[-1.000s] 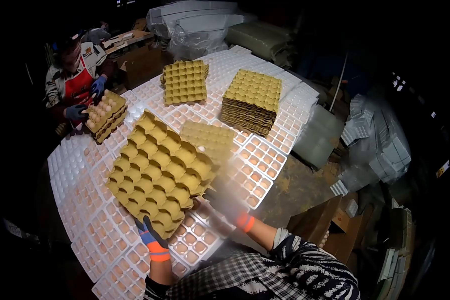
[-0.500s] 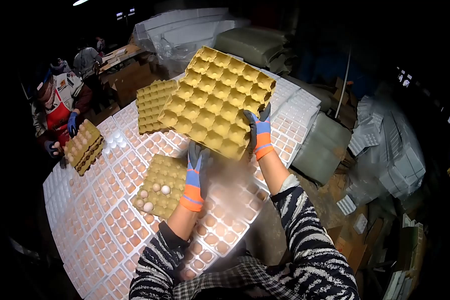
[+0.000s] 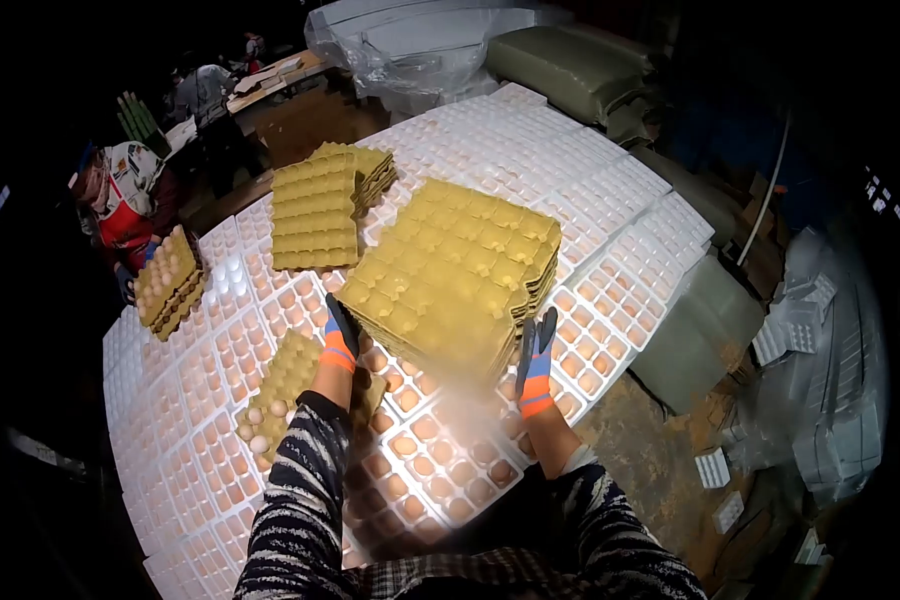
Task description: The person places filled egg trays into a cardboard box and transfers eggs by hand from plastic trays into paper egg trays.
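A thick stack of yellow egg trays (image 3: 450,265) rests on the egg-filled white trays. My left hand (image 3: 341,335), in a dark, blue and orange glove, is at the stack's near left corner with its fingers stretched out. My right hand (image 3: 537,358), gloved alike, is beside the near right side, fingers extended and apart. Neither hand is closed round a tray; exact contact is unclear. Partly behind my left forearm lies a yellow tray (image 3: 292,368) with several loose eggs (image 3: 260,443) at its near left side.
White trays of eggs (image 3: 220,440) cover the curved worktop. More yellow trays (image 3: 315,215) stand behind on the left. At far left, a person in a red apron (image 3: 125,225) is by stacked trays with eggs (image 3: 166,283). Green wrapped bundles (image 3: 692,335) stand on the right.
The yellow tray that both hands held raised is now down on the stack, and the hands have opened at its sides. The view has shifted.
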The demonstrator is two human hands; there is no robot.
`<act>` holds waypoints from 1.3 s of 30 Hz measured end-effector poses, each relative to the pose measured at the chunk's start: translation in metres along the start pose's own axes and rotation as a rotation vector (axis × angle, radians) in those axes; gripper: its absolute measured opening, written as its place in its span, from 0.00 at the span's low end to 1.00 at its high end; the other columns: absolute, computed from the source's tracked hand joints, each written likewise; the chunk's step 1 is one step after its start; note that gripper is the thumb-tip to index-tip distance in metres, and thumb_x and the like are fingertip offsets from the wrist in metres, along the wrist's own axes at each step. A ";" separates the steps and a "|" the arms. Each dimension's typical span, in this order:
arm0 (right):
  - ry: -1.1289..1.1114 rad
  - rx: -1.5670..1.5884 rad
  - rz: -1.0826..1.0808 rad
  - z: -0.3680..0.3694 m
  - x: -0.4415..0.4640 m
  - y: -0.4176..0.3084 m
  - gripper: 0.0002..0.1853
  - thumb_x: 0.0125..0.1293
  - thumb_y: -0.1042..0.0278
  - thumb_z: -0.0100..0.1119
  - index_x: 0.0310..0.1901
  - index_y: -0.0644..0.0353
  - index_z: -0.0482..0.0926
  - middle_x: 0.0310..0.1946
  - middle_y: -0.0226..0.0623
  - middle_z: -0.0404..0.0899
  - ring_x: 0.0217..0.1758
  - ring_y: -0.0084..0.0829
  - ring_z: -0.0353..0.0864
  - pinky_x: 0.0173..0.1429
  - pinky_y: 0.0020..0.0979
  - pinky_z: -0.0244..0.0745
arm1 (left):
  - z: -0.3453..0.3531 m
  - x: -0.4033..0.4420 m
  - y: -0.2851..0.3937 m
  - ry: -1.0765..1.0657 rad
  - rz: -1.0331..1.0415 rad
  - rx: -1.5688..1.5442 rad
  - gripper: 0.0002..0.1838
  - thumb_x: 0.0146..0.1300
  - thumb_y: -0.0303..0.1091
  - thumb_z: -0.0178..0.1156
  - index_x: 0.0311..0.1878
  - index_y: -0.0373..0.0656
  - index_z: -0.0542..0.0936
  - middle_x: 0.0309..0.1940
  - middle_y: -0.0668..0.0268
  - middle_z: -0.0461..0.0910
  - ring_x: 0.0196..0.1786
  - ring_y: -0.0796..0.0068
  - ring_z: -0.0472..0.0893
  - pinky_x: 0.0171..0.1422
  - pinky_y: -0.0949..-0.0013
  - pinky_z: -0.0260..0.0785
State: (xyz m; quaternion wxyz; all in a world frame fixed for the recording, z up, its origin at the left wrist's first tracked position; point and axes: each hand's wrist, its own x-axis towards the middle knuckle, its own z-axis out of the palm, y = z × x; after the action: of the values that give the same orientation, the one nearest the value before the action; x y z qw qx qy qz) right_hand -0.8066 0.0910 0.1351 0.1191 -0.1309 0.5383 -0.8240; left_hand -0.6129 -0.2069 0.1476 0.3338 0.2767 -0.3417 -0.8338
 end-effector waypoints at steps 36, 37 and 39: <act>-1.245 0.098 0.668 0.464 -0.395 0.002 0.27 0.77 0.53 0.51 0.73 0.52 0.70 0.70 0.39 0.73 0.69 0.34 0.73 0.75 0.36 0.63 | -0.488 -0.472 0.276 0.700 0.829 -0.094 0.29 0.79 0.52 0.44 0.75 0.47 0.69 0.73 0.62 0.71 0.71 0.58 0.72 0.77 0.52 0.63; -1.257 0.065 0.550 0.453 -0.408 0.015 0.25 0.78 0.55 0.51 0.71 0.55 0.72 0.68 0.40 0.75 0.67 0.33 0.75 0.72 0.35 0.66 | -0.506 -0.465 0.267 0.648 0.789 -0.091 0.28 0.79 0.51 0.44 0.73 0.46 0.71 0.71 0.61 0.73 0.69 0.57 0.75 0.74 0.52 0.68; -1.250 -0.024 0.282 0.416 -0.433 0.045 0.22 0.79 0.60 0.51 0.67 0.61 0.76 0.63 0.42 0.81 0.63 0.32 0.80 0.67 0.32 0.71 | -0.598 -0.445 0.243 0.574 0.612 0.007 0.27 0.78 0.49 0.44 0.71 0.44 0.73 0.66 0.57 0.77 0.64 0.56 0.79 0.70 0.53 0.73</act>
State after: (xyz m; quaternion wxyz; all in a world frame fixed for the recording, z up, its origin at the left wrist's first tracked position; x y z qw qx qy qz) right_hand -0.2549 -0.1361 0.2165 0.5163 -0.5158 0.3885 -0.5625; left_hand 0.1660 -0.2373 0.0681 0.6470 0.3844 -0.3040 -0.5841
